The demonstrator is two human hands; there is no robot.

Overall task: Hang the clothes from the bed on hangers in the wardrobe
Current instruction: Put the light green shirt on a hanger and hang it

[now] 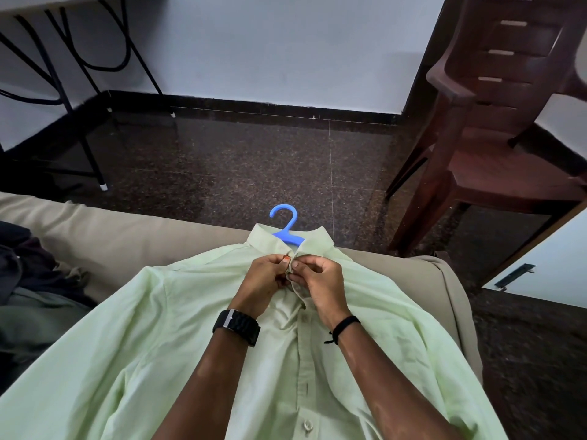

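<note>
Both hands, the left hand [265, 276] and right hand [319, 281], pinch the top button placket of a pale green shirt [143, 338] on the bed [111, 230]. A blue hanger [286, 225] already sits inside it, hook just beyond the fingertips. More dark clothes [28, 271], well left of the hands, await hanging; no wardrobe is visible.

Home bedroom: bed [104, 236], chair [495, 147].

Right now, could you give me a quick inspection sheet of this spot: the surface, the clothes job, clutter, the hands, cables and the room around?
Surface: bed with a beige cover.
Job's things: light green shirt lies spread on the bed, blue hanger inside its collar, hook sticking out.
Clutter: dark clothes heaped on the bed.
Hands: left hand and right hand both pinch the shirt front just below the collar.
Cables: nothing seen.
Surroundings: brown plastic chair, black metal table legs, dark speckled floor.
</note>
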